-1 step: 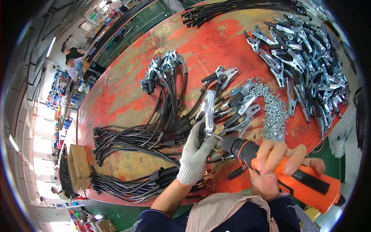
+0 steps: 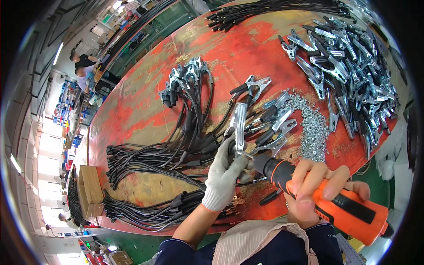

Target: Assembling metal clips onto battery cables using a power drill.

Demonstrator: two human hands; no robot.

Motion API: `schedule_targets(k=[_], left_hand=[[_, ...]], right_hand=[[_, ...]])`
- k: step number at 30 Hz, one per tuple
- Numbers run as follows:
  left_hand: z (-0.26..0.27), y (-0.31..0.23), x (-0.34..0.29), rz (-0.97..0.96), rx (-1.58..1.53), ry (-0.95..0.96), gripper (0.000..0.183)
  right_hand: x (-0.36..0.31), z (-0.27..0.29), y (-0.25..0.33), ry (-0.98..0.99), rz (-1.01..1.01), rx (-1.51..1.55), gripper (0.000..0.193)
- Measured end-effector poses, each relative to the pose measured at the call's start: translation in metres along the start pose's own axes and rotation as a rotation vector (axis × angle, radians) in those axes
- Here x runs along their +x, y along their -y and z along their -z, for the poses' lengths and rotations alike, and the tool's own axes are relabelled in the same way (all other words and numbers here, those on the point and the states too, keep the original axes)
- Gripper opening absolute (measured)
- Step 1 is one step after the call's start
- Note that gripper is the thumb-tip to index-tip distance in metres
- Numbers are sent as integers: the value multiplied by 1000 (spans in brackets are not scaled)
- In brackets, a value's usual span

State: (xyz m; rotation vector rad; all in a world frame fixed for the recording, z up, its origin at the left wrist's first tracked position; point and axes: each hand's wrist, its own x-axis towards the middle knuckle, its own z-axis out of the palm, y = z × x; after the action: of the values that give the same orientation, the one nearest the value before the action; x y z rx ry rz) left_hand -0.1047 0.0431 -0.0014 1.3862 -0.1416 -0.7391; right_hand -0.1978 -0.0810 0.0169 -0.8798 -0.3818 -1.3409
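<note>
My left hand [image 2: 224, 174], in a whitish knit glove, is closed around a silver spring clamp [image 2: 240, 128] of the battery-clip kind, held with its metal handle pointing away from me. My bare right hand [image 2: 316, 187] grips an orange and black power screwdriver [image 2: 349, 212]. Its black nose points left, and the bit [image 2: 248, 155] reaches the clamp beside my left fingertips; the exact contact is hidden. Just beyond, several clamps with black grips [image 2: 278, 126] lie together. Another clamp on a cable [image 2: 258, 86] lies farther off.
Small metal screws or nuts [image 2: 314, 132] are heaped right of the clamps. A large clamp pile [image 2: 349, 75] covers the right side of the red worn table [image 2: 141, 101]. Black cable bundles [image 2: 145, 161] lie left, with more cables [image 2: 274, 11] at the far edge. A cardboard box [image 2: 89, 190] stands left.
</note>
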Motion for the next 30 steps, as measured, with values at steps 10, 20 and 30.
schedule_targets(k=[10, 20, 30], left_hand=[[38, 22, 20, -632, 1043, -181, 61], [1, -64, -27, -748, 1632, -65, 50], [12, -88, -8, -885, 1604, -208, 42]], right_hand=[[12, 8, 23, -14, -98, 206, 41], [-48, -2, -48, -339, -932, 82, 47], [-43, 32, -59, -481, -931, 27, 59]])
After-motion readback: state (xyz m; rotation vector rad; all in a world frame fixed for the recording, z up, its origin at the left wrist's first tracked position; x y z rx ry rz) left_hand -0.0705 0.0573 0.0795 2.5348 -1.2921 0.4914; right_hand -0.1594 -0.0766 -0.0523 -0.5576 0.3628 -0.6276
